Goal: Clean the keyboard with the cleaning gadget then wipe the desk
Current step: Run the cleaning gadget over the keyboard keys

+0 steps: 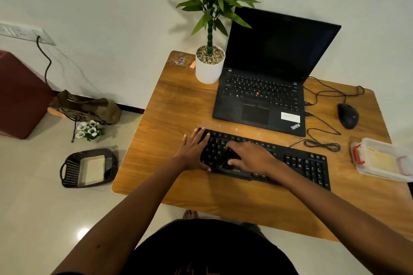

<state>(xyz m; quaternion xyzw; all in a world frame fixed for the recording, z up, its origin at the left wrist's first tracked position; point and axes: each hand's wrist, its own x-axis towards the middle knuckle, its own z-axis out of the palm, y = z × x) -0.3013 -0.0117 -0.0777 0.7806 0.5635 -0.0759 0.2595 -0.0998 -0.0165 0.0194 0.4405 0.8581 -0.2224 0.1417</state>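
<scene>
Hands on long black computer keyboard (301, 163), brown wooden bench (178, 107).
Keyboard lies near bench front edge, before open black laptop (263, 100). Left hand (192, 152) flat on its left end, fingers straight; right hand (252, 158) pinches small dark cleaning gadget (232, 154) against keys.

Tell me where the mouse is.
In the head view, the mouse sits on the desk right of the laptop, beyond the plastic container.
</scene>
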